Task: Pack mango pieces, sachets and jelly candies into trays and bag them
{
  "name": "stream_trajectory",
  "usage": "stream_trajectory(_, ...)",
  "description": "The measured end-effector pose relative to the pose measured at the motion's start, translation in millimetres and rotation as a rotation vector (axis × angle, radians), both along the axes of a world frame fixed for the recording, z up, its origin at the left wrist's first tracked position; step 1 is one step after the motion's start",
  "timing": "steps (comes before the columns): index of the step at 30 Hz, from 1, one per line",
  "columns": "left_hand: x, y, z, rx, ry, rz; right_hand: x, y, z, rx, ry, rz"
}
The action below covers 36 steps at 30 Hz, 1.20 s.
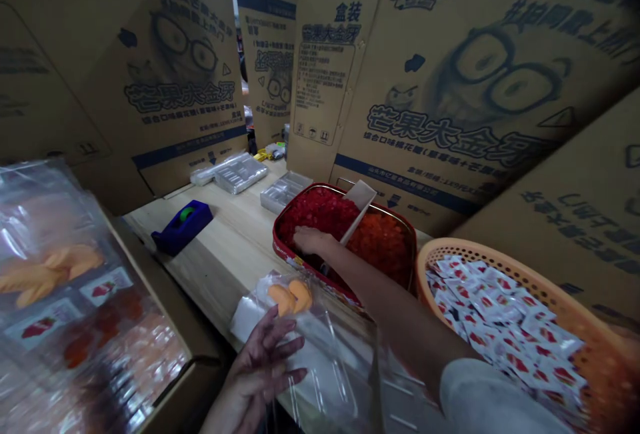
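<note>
My left hand [263,371] is palm up with its fingers apart, at the near edge of a clear plastic bag [320,347]. Two orange, fortune-cookie-like pieces [291,297] lie in or under the bag's far end; which, I cannot tell. My right hand [315,242] reaches into the left part of a red oval tin [283,247], among dark red pieces [317,211]. Its fingertips are hidden there. A pale cardboard strip [361,202] splits the tin, with orange-red pieces [383,237] on the other side.
An orange basket [435,251] of small white sachets [500,314] stands at right. At left is an open carton [193,354] with filled bags [65,301]. A blue tape dispenser [184,227] and clear plastic trays [240,173] are farther back. Tall cartons [430,74] wall the table.
</note>
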<state>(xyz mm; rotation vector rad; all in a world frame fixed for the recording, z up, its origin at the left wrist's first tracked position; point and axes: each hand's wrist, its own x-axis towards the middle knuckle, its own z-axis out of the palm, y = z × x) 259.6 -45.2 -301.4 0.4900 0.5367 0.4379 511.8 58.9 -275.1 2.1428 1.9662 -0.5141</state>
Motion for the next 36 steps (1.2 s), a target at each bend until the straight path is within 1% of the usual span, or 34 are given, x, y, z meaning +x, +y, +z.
stream_trajectory(4,3.7,8.0,-3.3,-0.005,-0.016,0.044,12.2,-0.3,-0.2,0.009,0.118,-0.037)
stream_trajectory(7,6.4,11.7,-5.7,-0.004,-0.029,0.079,24.7,-3.0,3.7,0.048,0.221,-0.109)
stream_trajectory(10,7.9,13.7,-6.8,0.008,-0.049,0.108,36.2,-9.8,12.7,0.086,0.349,-0.181)
stream_trajectory(13,8.8,15.0,-5.2,0.022,-0.05,0.126,39.2,-21.7,28.7,0.121,0.471,-0.224)
stream_trajectory(16,9.7,16.2,-1.7,0.041,-0.044,0.146,25.4,-41.2,48.5,0.143,0.656,-0.271)
stream_trajectory(19,9.7,17.7,0.9,0.062,-0.063,0.164,-4.5,-69.3,64.5,0.111,0.938,-0.308)
stream_trajectory(21,9.1,18.5,1.7,0.069,-0.074,0.177,-27.8,-90.1,69.1,0.05,1.051,-0.273)
stream_trajectory(24,8.2,19.2,1.8,0.081,-0.07,0.196,-57.2,-117.4,63.3,-0.02,1.061,-0.21)
stream_trajectory(27,8.4,19.2,0.4,0.096,-0.048,0.207,-72.9,-134.0,48.5,0.005,0.89,-0.177)
stream_trajectory(29,8.9,19.0,-1.0,0.107,-0.054,0.21,-76.2,-139.5,40.8,0.042,0.785,-0.169)
stream_trajectory(31,9.3,18.8,-2.0,0.116,-0.068,0.207,-76.5,-142.5,38.1,0.069,0.75,-0.178)
stream_trajectory(36,9.3,18.2,-1.5,0.117,-0.075,0.194,-77.2,-146.5,44.2,0.123,0.863,-0.237)
